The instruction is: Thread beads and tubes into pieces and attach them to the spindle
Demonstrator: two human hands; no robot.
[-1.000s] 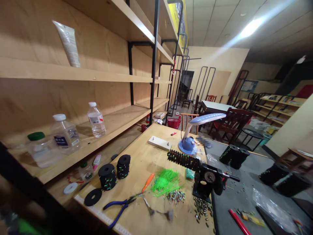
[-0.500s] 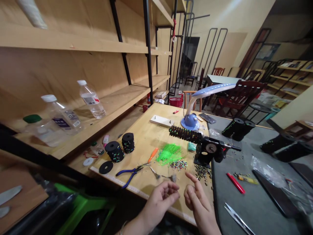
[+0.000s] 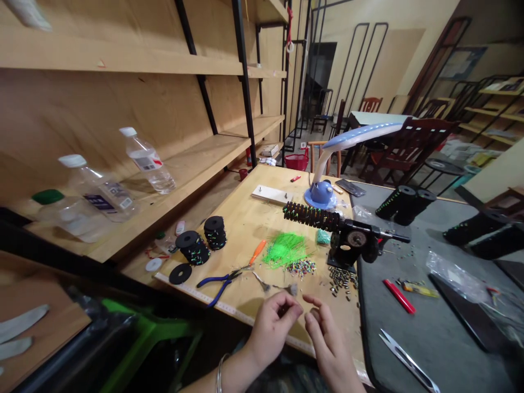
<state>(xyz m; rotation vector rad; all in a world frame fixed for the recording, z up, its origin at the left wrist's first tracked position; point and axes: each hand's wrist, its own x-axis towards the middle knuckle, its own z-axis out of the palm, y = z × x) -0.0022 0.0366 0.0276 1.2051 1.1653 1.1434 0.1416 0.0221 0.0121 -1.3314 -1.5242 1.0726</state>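
Under the black machine [image 3: 355,239]: worktop [image 3: 233,218] | on its near side: left hand [image 3: 273,323], thumb and forefinger together; right hand [image 3: 327,334], forefinger extended; grip contents cannot be told | to its left: green fibres [image 3: 285,250], grey tufts [image 3: 265,286], coloured beads [image 3: 302,267]

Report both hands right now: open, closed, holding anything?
Left hand: fingers curled toward thumb; whether it holds anything small cannot be told.
Right hand: partly curled, index finger extended; whether it holds anything small cannot be told.
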